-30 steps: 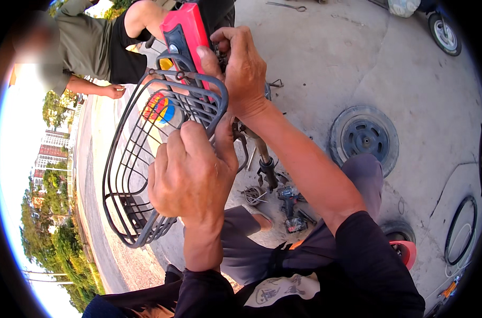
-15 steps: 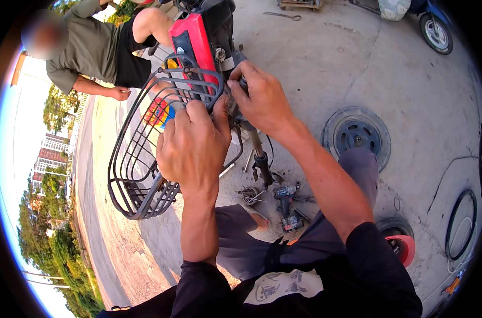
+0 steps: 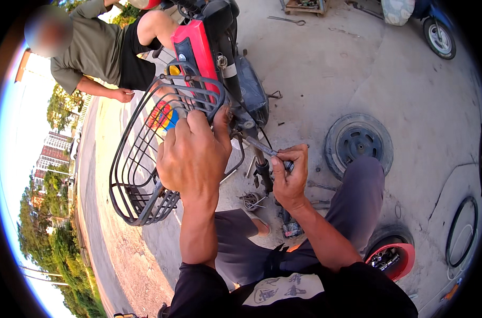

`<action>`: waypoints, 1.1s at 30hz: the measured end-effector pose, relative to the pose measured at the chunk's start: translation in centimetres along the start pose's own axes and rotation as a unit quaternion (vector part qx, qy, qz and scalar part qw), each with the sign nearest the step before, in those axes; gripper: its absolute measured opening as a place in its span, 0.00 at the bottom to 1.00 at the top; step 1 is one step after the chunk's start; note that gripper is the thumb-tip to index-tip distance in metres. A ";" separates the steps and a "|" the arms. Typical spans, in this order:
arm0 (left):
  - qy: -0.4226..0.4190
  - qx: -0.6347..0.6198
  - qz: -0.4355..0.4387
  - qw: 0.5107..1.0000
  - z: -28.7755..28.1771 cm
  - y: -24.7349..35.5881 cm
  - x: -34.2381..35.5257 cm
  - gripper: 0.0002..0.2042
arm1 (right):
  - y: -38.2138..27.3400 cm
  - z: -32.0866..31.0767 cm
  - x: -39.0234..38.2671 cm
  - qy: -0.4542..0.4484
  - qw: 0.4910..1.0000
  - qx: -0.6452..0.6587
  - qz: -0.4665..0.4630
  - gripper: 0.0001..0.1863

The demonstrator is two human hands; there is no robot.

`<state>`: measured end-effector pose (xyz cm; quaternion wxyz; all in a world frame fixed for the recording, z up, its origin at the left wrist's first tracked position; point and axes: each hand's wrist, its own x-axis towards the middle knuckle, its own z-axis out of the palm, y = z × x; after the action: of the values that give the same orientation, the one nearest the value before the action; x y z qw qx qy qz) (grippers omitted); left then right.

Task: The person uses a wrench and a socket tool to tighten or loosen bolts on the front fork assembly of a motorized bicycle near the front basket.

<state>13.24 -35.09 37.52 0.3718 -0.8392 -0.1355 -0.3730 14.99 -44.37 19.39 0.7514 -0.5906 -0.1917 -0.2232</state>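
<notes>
My left hand (image 3: 193, 151) is closed in a fist at the right end of a black wire basket (image 3: 142, 217), thumb upward; the fingers hide what they hold. The basket is in front of a motorbike with a red body panel (image 3: 198, 55). Lower right of that fist, my right hand (image 3: 291, 180) pinches the outer end of a slim metal wrench (image 3: 262, 148) between thumb and fingers. The wrench slants up and left toward the bike's front end, where its far end is hard to make out. Beneath it stands a bare fork leg (image 3: 261, 170).
A wheel (image 3: 360, 146) lies flat on the concrete to the right. Near my legs are a power drill (image 3: 292, 228), loose tools and a red bowl (image 3: 409, 259) of metal parts by a tyre. A person (image 3: 95, 47) sits beyond the bike. A scooter (image 3: 439, 38) stands far right.
My right hand has swung down and right, away from the bike's front end, and the wrench in it now shows. The left hand keeps its place. The view has shifted slightly.
</notes>
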 end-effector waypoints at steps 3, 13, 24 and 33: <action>0.004 -0.005 -0.001 1.000 0.1 0.0 0.0 0.22 | 0.6 0.6 1.7 0.002 1.000 -0.014 -0.016 0.09; 0.004 -0.001 -0.008 1.000 0.6 -0.2 -0.4 0.23 | 1.9 8.8 13.3 0.029 0.976 0.005 -0.214 0.09; 0.010 -0.060 0.000 0.998 0.5 -1.0 -0.7 0.22 | 0.9 11.4 14.9 -0.037 0.992 -0.064 -0.100 0.09; 0.028 -0.081 0.005 0.996 0.1 -1.3 -0.9 0.20 | -3.1 5.3 13.5 -0.161 0.952 -0.233 -0.118 0.06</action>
<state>12.05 -34.02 37.53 0.3085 -0.8565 -0.0901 -0.4039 24.26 -41.27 30.57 0.5199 -0.7507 -0.3214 -0.2506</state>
